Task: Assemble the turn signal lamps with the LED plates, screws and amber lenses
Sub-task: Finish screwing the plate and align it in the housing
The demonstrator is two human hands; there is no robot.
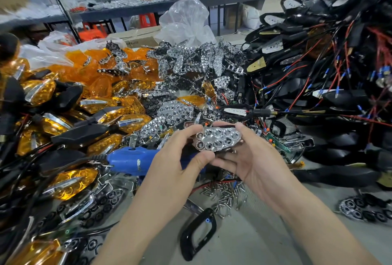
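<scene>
Grey bench point(265, 233) fills the near ground, heaped with parts on three sides, and a long dark table point(148, 8) crosses the far end of the room with a red stool point(147, 20) beneath it.

At centre both hands hold one chrome LED plate point(218, 138), its honeycomb cups facing up. The left hand point(180, 158) pinches the plate's left end, thumb on the near edge and fingers curled over the far edge. The right hand point(250, 158) lies palm up under the right end, fingers curled beneath and thumb hooked over the far edge. Something dark with a red wire sits under the plate; it may be a lamp housing, but the hands hide most of it.

Just left of the hands a blue screwdriver point(131, 159) lies on the pile, partly behind the left wrist. Loose screws point(224, 192) are scattered on the bench just near of the hands, and a black frame point(197, 233) lies nearer still. Finished lamps point(72, 184) with amber faces are stacked at near left, loose amber lenses point(101, 69) at far left. More chrome plates point(197, 59) are heaped at far centre beneath a clear bag point(186, 21). Black housings point(318, 74) tangled in red and black wire tower on the right.
</scene>
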